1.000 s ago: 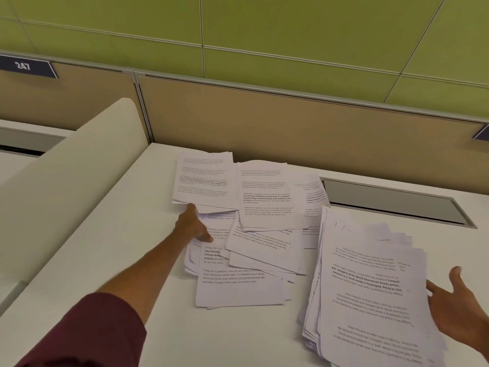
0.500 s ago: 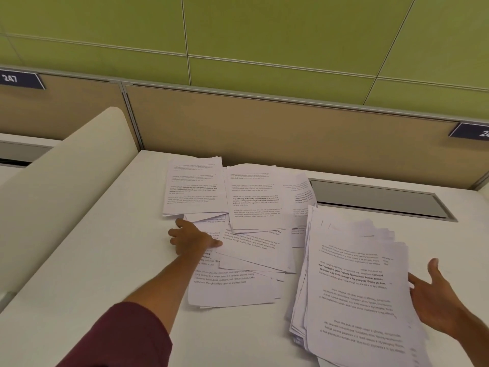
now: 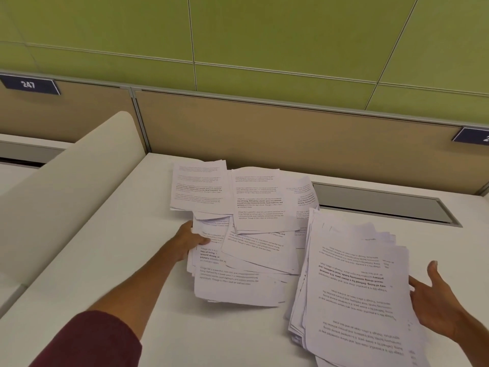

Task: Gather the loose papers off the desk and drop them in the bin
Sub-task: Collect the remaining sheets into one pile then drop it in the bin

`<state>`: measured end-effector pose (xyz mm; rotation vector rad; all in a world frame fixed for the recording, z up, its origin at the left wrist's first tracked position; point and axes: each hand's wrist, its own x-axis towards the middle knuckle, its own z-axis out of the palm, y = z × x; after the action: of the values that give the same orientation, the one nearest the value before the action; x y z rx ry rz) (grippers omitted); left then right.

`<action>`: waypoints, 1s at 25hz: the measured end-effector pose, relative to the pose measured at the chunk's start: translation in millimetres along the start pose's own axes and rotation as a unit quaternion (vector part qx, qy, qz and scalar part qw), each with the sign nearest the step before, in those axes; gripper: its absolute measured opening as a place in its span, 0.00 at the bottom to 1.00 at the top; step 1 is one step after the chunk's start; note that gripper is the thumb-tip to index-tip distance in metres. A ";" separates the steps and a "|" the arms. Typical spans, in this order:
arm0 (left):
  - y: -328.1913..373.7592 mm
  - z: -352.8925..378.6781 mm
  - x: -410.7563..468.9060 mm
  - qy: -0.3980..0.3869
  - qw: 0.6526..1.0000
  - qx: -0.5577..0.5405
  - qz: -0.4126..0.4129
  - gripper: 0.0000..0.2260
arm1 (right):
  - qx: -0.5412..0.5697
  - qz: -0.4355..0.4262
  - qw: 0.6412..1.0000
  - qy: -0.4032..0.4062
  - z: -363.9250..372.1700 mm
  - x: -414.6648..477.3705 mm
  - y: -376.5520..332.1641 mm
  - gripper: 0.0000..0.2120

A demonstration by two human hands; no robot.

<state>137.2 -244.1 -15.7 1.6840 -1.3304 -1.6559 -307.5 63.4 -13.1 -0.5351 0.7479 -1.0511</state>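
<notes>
- The scattered sheets lie in a loose overlapping fan on the middle of the white desk. It runs from near the back partition toward the front edge, and most of the printed sides face up.
- Just to their right, touching or overlapping that fan, sits the gathered stack. It is thick and ragged-edged, its long axis runs front to back, and its print is upside down from where the person stands.
- The left hand is at the left edge of the scattered sheets. The thumb lies on top and the fingers are tucked out of sight at the edge, so it looks to be pinching several sheets at once.
- The right hand is spread flat with straight fingers against the right side of the gathered stack, steadying it rather than gripping it.
- So the loose sheets lie between the two hands, the left one nearer. I'd judge the coming move is a sweep rightward, sliding the fan onto or against the stack that the right hand braces.
- The far sheets by the partition look likeliest to be left behind.
- A maroon sleeve covers the left upper arm.
- Beyond the stack there is a recessed cable slot in the desk, a curved side divider at the left, and a number plate reading 247.
- No bin is in view.
</notes>
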 end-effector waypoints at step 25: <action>11.0 -88.3 -160.5 -0.055 0.978 -0.120 0.161 0.20 | 0.008 0.005 0.969 0.245 -52.1 -21.1 -13.2 0.45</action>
<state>243.3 -142.3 94.2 1.1838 -1.3123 -1.6574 -361.1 74.9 -31.1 -0.2535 1.1735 -1.1945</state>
